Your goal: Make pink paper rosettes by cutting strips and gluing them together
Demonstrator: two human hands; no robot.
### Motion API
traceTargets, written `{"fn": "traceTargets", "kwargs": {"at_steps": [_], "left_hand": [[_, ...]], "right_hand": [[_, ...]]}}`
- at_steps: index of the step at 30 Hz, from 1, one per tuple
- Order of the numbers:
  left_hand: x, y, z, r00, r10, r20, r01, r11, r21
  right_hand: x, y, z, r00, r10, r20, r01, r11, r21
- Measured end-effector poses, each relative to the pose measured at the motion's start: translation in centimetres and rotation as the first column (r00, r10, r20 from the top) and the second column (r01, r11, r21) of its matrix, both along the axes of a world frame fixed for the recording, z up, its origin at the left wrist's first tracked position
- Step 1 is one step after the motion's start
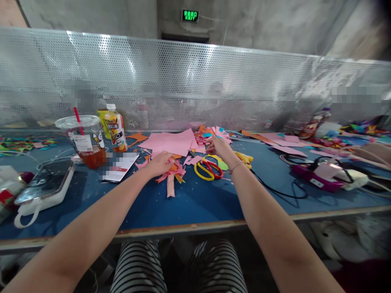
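Both arms reach out over a blue surface (189, 203) littered with cut paper. The left hand (160, 162) lies palm down, fingers loosely curled, pressing on a small bundle of pink and orange strips (171, 176) near the middle of the surface; one pink strip sticks out toward the near edge. The right hand (218, 148) is farther out, fingers pinched on the edge of a heap of coloured scraps (214, 135); what exactly it grips is too small to tell. A thin bracelet sits on that wrist.

Between the hands, just beside the right wrist, lie scissors (209, 169) with red and yellow handles. Behind the left hand are pink sheets (171, 142), stacked loosely. To the left stand a cup (87, 142) with a red straw and a bottle (116, 130), and nearer the edge a phone (45, 183) rests on a white case. To the right, a black cable (281, 191) runs to a magenta device (317, 177). A perforated metal screen (195, 81) backs the surface.
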State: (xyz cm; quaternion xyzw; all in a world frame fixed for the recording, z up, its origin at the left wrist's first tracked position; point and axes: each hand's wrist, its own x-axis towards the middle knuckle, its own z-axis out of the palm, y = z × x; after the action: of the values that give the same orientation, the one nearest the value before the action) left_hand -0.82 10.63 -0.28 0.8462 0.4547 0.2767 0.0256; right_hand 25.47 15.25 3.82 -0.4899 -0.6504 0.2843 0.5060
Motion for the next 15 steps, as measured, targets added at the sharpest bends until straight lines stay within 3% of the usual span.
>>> {"fn": "traceTargets", "kwargs": {"at_steps": [2, 4, 7, 11, 15], "left_hand": [[-0.1, 0.3, -0.2, 0.999, 0.04, 0.009, -0.04, 0.999, 0.007], [-0.1, 0.7, -0.3, 0.997, 0.079, 0.017, -0.079, 0.997, 0.007], [0.0, 0.7, -0.1, 0.992, 0.093, 0.081, -0.094, 0.996, 0.009], [0.7, -0.2, 0.8, 0.948, 0.047, 0.315, -0.033, 0.998, -0.051], [1.8, -1.1, 1.2, 0.847, -0.007, 0.532, 0.09, 0.987, -0.13]], "right_hand": [[-0.2, -0.2, 0.0, 0.977, 0.095, -0.193, -0.119, 0.986, -0.12], [-0.4, -0.3, 0.0, 0.949, 0.175, -0.264, -0.212, 0.97, -0.118], [-1.0, -0.3, 0.0, 0.967, 0.195, -0.163, -0.197, 0.98, 0.006], [-2.4, -0.4, -0.1, 0.982, 0.181, -0.052, -0.169, 0.969, 0.178], [-4.4, -1.8, -0.5, 0.971, 0.238, 0.031, -0.239, 0.955, 0.175]]}}
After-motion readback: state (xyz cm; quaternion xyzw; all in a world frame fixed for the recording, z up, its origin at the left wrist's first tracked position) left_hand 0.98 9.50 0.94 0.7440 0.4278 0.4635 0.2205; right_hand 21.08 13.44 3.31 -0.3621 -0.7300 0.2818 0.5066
